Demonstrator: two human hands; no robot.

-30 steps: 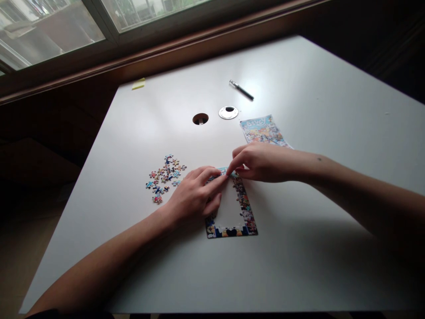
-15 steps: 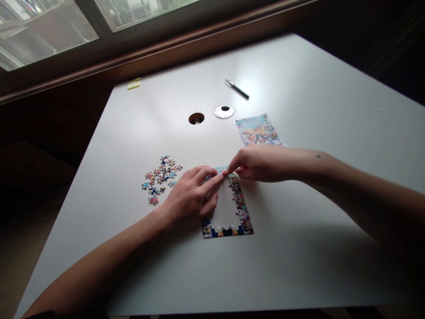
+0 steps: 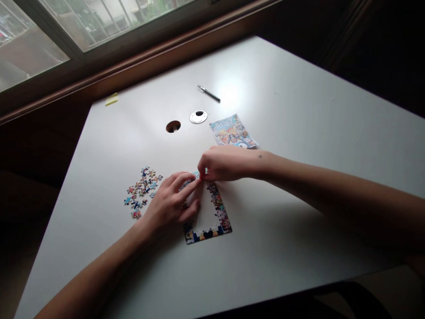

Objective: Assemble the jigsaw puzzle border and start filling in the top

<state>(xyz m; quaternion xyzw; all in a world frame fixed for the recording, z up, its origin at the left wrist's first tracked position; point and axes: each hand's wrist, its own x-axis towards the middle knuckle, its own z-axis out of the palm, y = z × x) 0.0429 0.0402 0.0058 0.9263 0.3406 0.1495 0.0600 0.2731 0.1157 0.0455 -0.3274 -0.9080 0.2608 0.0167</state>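
Observation:
A jigsaw puzzle frame of joined edge pieces lies flat on the white table, its middle bare. My left hand rests over the frame's left side and top, palm down with the fingers spread, the index fingertip at the top edge. Against that fingertip, my right hand is closed with its fingers bent down onto the top edge; whether a piece is between them is hidden. Left of my left hand is a loose heap of puzzle pieces. Just beyond my right hand lies a colourful picture sheet.
Farther back on the table are a black pen, a silver round cover and a round cable hole. A yellow sticky note is at the far left corner, below the window.
The view has shifted, so everything sits farther left. My right hand's index finger, stretched out before, is now bent in at the puzzle's top edge. My left hand stays on the frame.

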